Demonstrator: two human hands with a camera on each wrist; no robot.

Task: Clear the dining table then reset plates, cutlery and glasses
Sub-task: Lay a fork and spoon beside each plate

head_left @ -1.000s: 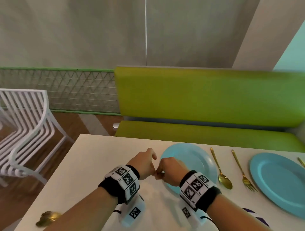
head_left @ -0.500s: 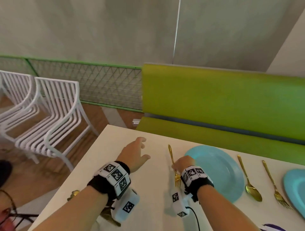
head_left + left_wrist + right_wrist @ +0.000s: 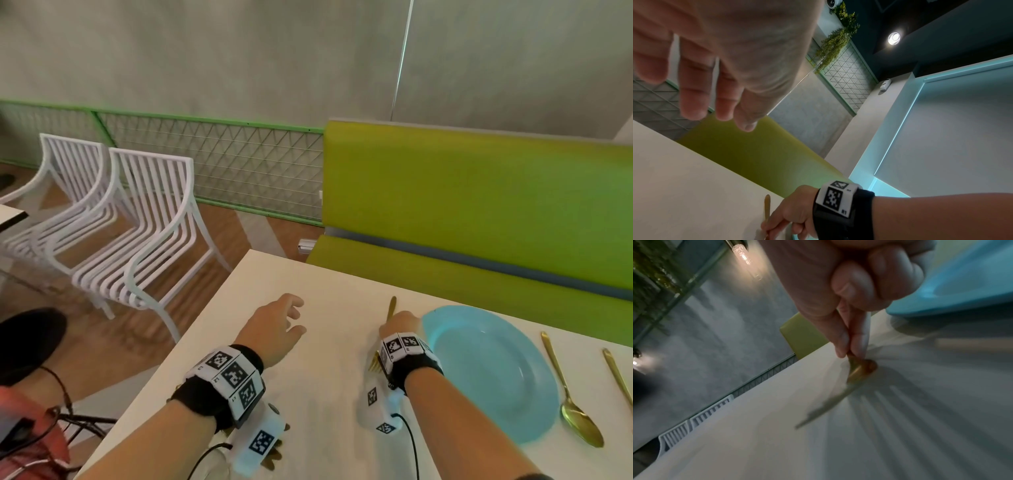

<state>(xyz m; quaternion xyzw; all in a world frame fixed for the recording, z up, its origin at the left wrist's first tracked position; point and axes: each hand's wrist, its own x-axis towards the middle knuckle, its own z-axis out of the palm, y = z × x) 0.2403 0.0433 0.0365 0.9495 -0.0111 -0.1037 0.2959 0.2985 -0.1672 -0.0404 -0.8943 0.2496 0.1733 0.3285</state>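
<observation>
Our right hand (image 3: 399, 325) pinches a gold fork (image 3: 391, 306) between thumb and fingers, just left of the blue plate (image 3: 496, 373), in the lower middle of the head view. The handle tip pokes out beyond the knuckles toward the top of the frame, and the tines show below the wristband (image 3: 404, 347). In the right wrist view the fork is blurred, low over the bench (image 3: 329, 394) or just touching it; we cannot tell which.

We judge the fork is held low and in line with the plate's edge so that it can be laid parallel to it, as a place setting wants. On the plate's far side, at the lower right of the frame, a gold spoon (image 3: 568, 397) lies just beside the rim, with another gold handle (image 3: 618, 373) next to it, cut off by the frame edge. That suggests this setting is close to done apart from the fork, and no glass shows in view.

Our left hand (image 3: 277, 329) hangs over bare bench in the lower middle left, fingers loosely spread and holding nothing; we take it to be simply keeping out of the way. The two hands are well apart.

As for writing, both wristbands carry black-and-white square code patterns. In the left wrist view the right band (image 3: 836, 199) shows a small mark that reads like "R1". Tiny characters on the left band (image 3: 229, 377) are too small to read. The plate and cutlery show no brand.
</observation>
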